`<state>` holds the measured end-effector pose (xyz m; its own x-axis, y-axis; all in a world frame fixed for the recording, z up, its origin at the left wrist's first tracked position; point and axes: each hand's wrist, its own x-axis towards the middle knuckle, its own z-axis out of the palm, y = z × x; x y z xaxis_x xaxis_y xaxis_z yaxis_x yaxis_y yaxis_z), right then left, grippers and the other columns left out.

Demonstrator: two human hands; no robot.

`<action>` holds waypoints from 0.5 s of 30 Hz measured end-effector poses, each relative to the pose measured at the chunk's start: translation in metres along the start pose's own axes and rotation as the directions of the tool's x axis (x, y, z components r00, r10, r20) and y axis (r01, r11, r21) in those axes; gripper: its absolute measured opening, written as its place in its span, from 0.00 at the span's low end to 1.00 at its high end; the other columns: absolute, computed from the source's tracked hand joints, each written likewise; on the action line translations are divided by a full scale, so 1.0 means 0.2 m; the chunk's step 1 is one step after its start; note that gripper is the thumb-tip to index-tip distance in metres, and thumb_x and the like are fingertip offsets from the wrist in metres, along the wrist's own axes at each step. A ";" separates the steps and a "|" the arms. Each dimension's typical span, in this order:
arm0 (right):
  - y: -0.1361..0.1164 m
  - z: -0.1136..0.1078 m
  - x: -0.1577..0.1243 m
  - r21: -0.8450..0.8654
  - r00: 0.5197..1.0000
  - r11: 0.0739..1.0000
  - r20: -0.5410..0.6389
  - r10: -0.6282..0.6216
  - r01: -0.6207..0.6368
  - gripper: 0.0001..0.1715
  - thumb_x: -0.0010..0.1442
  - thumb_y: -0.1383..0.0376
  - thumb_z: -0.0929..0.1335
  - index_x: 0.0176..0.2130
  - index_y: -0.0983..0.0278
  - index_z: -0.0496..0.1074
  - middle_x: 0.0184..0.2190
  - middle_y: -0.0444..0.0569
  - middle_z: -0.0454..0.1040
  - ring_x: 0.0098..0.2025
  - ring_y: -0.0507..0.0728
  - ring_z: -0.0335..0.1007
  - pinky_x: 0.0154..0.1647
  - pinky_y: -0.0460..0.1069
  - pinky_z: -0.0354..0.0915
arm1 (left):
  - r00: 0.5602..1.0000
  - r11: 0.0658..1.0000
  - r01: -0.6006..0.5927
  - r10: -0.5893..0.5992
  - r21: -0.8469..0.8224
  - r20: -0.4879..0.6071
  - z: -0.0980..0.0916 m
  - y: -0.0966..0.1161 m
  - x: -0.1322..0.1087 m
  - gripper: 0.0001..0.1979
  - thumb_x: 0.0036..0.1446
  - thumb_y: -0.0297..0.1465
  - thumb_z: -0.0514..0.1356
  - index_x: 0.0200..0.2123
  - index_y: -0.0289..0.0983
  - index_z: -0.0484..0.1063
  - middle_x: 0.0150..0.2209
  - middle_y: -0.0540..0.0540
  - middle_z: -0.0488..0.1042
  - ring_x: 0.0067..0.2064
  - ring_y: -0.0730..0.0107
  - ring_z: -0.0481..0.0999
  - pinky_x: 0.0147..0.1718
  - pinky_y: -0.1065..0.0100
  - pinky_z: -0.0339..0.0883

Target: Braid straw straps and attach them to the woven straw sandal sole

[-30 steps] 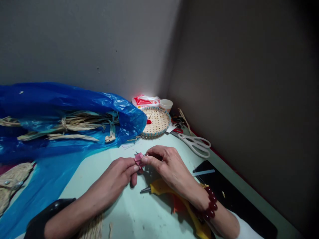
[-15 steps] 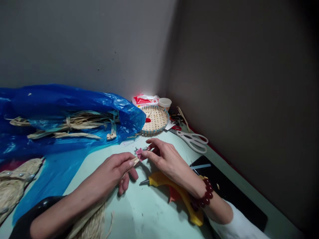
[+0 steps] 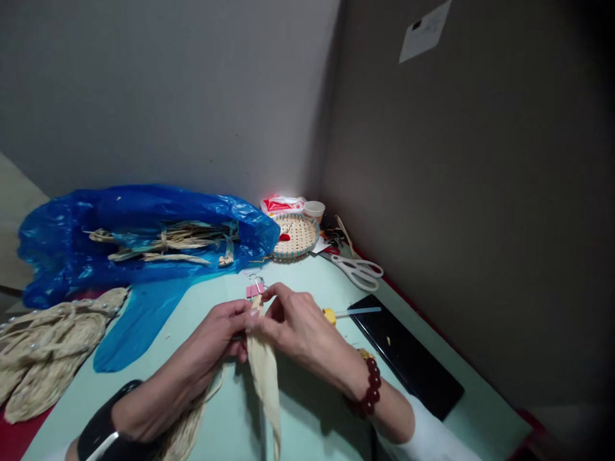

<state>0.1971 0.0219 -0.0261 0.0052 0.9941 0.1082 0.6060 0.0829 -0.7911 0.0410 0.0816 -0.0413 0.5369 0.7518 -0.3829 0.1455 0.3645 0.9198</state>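
Observation:
My left hand (image 3: 221, 334) and my right hand (image 3: 294, 326) meet at the middle of the pale green table (image 3: 307, 422). Both pinch the top of a pale dried husk strip (image 3: 266, 384) that hangs down toward me. A pink binder clip (image 3: 254, 288) with wire handles sits clamped on the strip's upper end, just above my fingertips. More husk fibres (image 3: 185, 429) trail under my left wrist. My right wrist wears a dark red bead bracelet (image 3: 371, 387).
A blue plastic bag (image 3: 144, 240) holding husk bundles lies at the left. Woven husk pieces (image 3: 43, 349) lie at the far left. A round woven tray (image 3: 295, 235), a cup (image 3: 314, 209), white scissors (image 3: 358, 270), a black slab (image 3: 403, 352) and a yellow tool (image 3: 330, 314) lie to the right.
My hands have lifted the clipped husk strip upright, so it now hangs long below my fingers. The camera has tilted back and shows more of the table and the left side.

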 end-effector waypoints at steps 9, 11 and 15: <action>0.05 -0.03 -0.10 -0.029 0.999 0.999 0.022 0.033 -0.032 0.10 0.63 0.68 0.65 0.46 0.65 0.69 0.29 0.45 0.72 0.37 0.57 0.64 0.38 0.49 0.55 | 0.995 0.997 -0.029 0.022 -0.075 -0.099 0.09 -0.06 -0.06 0.17 0.42 0.39 0.70 0.26 0.35 0.67 0.17 0.59 0.57 0.17 0.84 0.50 0.14 0.78 0.43; 0.06 -0.04 -0.09 -0.007 0.999 1.000 0.026 0.027 -0.027 0.11 0.64 0.68 0.64 0.47 0.66 0.69 0.28 0.43 0.72 0.36 0.56 0.64 0.37 0.49 0.55 | 0.993 0.995 -0.034 0.024 -0.096 -0.112 0.10 -0.06 -0.07 0.18 0.41 0.39 0.70 0.26 0.35 0.66 0.19 0.57 0.60 0.18 0.83 0.53 0.15 0.79 0.46; 0.08 -0.04 -0.09 0.077 0.999 0.997 0.028 0.029 -0.031 0.10 0.62 0.68 0.64 0.45 0.65 0.68 0.25 0.40 0.69 0.31 0.54 0.63 0.34 0.48 0.54 | 0.992 0.990 -0.043 0.026 -0.137 -0.123 0.11 -0.06 -0.10 0.19 0.42 0.40 0.70 0.27 0.37 0.64 0.21 0.55 0.63 0.20 0.83 0.56 0.17 0.78 0.50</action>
<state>0.2132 0.0047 -0.0365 0.0000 0.9977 0.0683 0.5425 0.0574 -0.8381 0.0476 0.0502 -0.0436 0.4344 0.8227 -0.3668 0.0073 0.4039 0.9148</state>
